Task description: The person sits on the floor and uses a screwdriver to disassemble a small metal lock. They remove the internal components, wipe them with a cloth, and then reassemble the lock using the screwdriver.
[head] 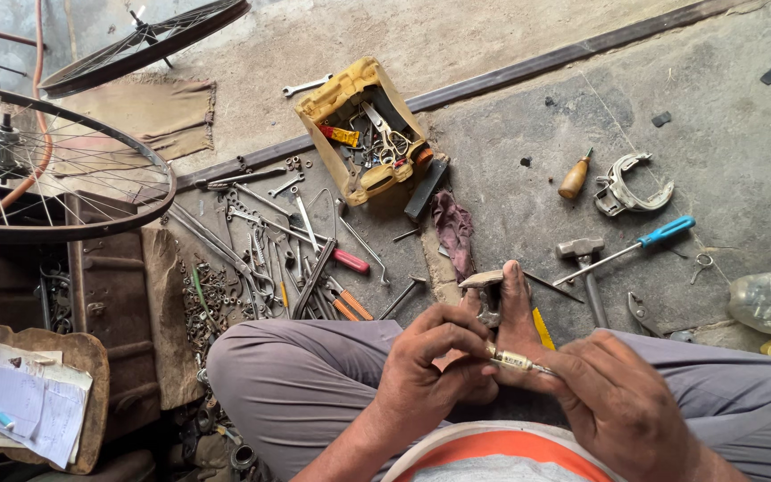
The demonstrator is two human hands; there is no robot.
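We sit cross-legged over the concrete floor (510, 125), both hands together above our lap. Left hand (426, 366) pinches one end of a small brass-coloured threaded fitting (512, 360); right hand (613, 397) closes fingers on the thin shaft end. To do this well, we judge: hold one side steady, turn with fingertips only, keep the piece level so nothing drops. Hammer (584, 259), blue-handled screwdriver (644, 243) and yellow tool tray (363, 129) lie ahead; loose spanners pile (269, 259) left.

yellow tray (343, 89), blue-handled screwdriver (667, 231), maroon rag (453, 228), grey trousers (301, 379), orange-handled awl (574, 178).
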